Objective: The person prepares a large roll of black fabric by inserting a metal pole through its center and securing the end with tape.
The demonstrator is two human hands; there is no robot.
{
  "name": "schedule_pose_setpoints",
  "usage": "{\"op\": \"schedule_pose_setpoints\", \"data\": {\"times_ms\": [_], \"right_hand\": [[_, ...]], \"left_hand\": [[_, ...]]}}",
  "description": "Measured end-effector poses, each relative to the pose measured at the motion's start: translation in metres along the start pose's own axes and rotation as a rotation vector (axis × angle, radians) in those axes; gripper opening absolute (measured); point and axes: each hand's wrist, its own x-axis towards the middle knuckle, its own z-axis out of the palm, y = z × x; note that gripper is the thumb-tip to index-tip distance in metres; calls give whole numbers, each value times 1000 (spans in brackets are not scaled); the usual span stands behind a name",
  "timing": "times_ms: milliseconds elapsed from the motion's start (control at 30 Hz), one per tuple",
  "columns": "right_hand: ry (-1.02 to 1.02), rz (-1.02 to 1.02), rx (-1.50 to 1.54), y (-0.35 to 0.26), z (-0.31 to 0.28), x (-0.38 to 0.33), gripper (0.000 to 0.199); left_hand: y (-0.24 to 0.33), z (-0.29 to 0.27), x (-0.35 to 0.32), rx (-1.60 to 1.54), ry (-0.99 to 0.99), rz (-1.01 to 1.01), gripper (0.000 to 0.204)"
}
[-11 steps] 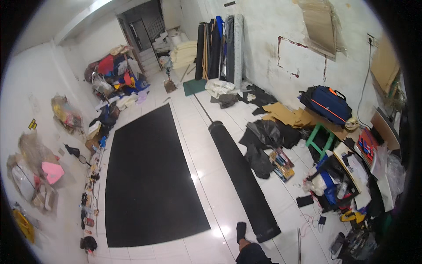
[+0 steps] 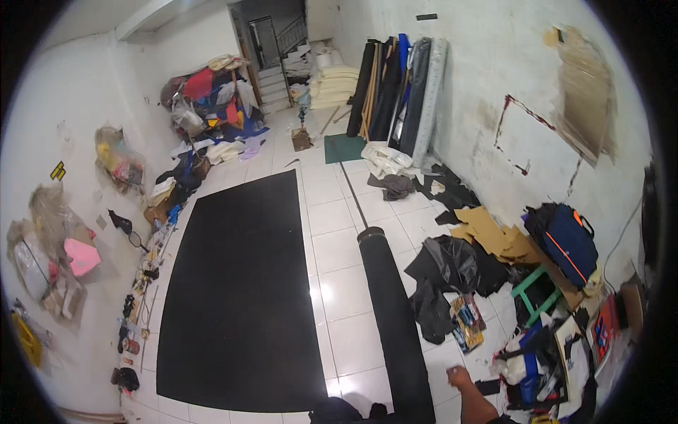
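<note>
My right hand (image 2: 458,376) comes in at the lower right with its fingers curled closed, and nothing shows in it. It hangs to the right of a long roll of black material (image 2: 397,321) without touching it. Left of the roll, a large black sheet (image 2: 240,297) lies flat on the white floor tiles. A thin rod (image 2: 353,194) sticks out of the roll's far end. My dark-clothed leg (image 2: 335,410) covers part of the floor at the lower edge, by the sheet's near right corner. My left hand is out of sight.
Black scraps (image 2: 448,265), brown cardboard (image 2: 487,232), a green stool (image 2: 537,293) and a blue bag (image 2: 565,240) line the right side. Upright fabric rolls (image 2: 395,92) lean on the far wall. Small clutter (image 2: 131,318) runs along the left wall.
My right hand and forearm have come into view at the lower right. My view has shifted, and the roll's near end now runs off the lower edge. My leg appears farther left.
</note>
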Motion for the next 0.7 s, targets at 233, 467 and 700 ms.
{"op": "schedule_pose_setpoints", "data": {"times_ms": [233,467,700], "right_hand": [[134,-141,312,-278,-30,166,33],[-385,286,241,-325,58,185,30],[-552,428,57,-219,87,214,28]], "left_hand": [[26,44,118,561,-161,-114,28],[220,7,313,1477,-190,405,27],[540,110,466,173,103,155,30]]}}
